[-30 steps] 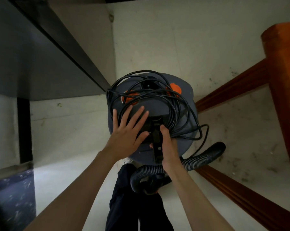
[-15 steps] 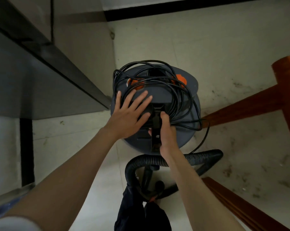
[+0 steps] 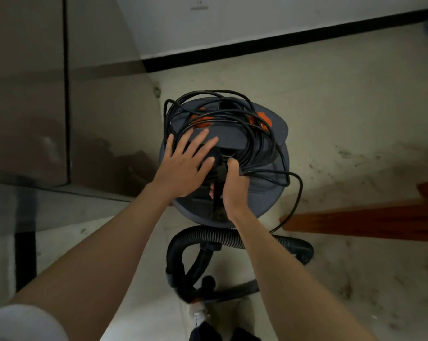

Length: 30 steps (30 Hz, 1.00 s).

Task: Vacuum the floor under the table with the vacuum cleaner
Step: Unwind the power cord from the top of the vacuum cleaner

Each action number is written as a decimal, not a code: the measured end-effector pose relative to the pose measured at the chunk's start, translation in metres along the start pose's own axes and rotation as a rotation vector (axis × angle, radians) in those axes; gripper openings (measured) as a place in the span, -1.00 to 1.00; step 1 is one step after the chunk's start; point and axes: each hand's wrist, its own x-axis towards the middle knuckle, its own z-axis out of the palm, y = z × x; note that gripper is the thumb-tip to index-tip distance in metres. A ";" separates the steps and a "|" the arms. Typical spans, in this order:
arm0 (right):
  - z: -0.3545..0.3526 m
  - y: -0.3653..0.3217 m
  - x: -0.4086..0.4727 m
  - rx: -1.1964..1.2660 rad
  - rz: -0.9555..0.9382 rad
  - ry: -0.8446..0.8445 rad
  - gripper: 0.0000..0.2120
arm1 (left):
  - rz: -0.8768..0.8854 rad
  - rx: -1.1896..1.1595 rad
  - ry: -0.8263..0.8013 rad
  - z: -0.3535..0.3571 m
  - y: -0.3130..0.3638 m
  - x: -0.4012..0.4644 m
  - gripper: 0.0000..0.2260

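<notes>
Vacuum cleaner, a squat dark-grey plastic canister (image 3: 264, 193) with orange catches on its lid, stands on the pale tiled floor (image 3: 331, 94) right in front of the person, and we're at the unpacking stage: no cleaning yet, the loose black power cord (image 3: 257, 141) lies heaped in coils over the lid. Left hand (image 3: 186, 168) lies flat on the top, fingers spread and straight, gripping nothing, just steadying; right hand (image 3: 232, 185) is curled in at the black centre handle with a few loops of cord running under its thumb, so it looks to be grasping handle and cord together, though the fingertips are hidden. Next move, I'd judge, calls for lifting those loops free without snagging the catches, then reaching the white wall socket (image 3: 198, 2) up by the black skirting. Black ribbed hose (image 3: 208, 238) curls on the floor near the person's white shoe (image 3: 198, 316), an easy thing to trip on. Reddish wooden rail (image 3: 355, 220) lies close on the right, a brown cabinet side (image 3: 26, 94) on the left; tight quarters for swinging the hose
</notes>
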 end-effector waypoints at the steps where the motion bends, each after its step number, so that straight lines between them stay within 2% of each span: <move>1: 0.006 -0.003 0.008 0.010 -0.023 0.002 -0.66 | 0.000 -0.004 0.010 -0.002 -0.004 0.008 -0.41; 11: 0.033 -0.058 0.093 -0.059 -0.065 -0.022 -0.63 | -0.054 -0.041 0.067 -0.021 -0.022 0.099 -0.43; 20: 0.026 -0.118 0.164 -0.104 -0.066 -0.166 -0.64 | -0.170 -0.106 0.098 -0.027 -0.012 0.166 -0.36; 23: 0.036 -0.133 0.181 -0.093 -0.064 -0.199 -0.61 | -0.182 -0.107 0.079 -0.035 -0.021 0.190 -0.41; 30: 0.074 -0.178 0.219 -0.103 -0.091 -0.173 -0.76 | -0.205 -0.096 0.072 -0.053 -0.053 0.246 -0.39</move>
